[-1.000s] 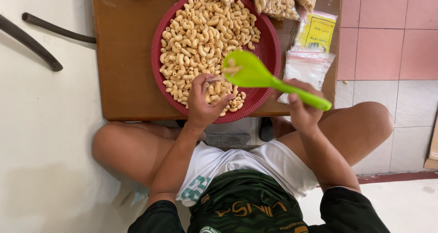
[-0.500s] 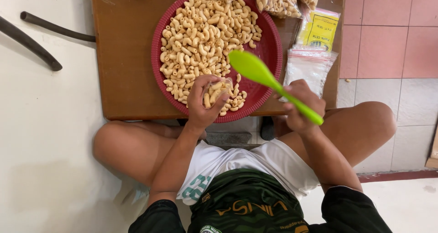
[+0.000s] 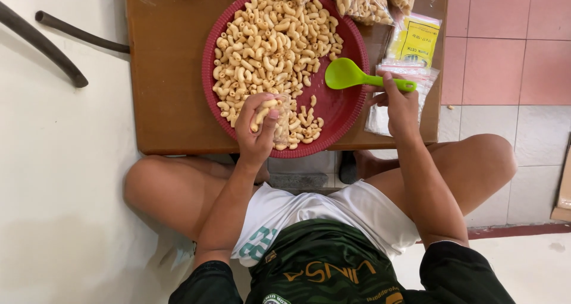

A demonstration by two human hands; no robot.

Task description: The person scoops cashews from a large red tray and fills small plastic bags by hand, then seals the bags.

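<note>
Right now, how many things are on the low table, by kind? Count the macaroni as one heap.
Red round tray: 1
Heap of macaroni: 1
Green plastic scoop, held by the right hand: 1
Stack of empty clear bags: 1
Small clear bag in the left hand: 1
Filled bags at the far edge: at least 4, cut off by the frame
Total: at least 9

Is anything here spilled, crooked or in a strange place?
Nothing stands out. The macaroni pieces lie inside the red round tray on the wooden table, with none seen on the floor. The left hand holds a small clear bag of pieces, and the right hand holds the green scoop over the tray.
</note>
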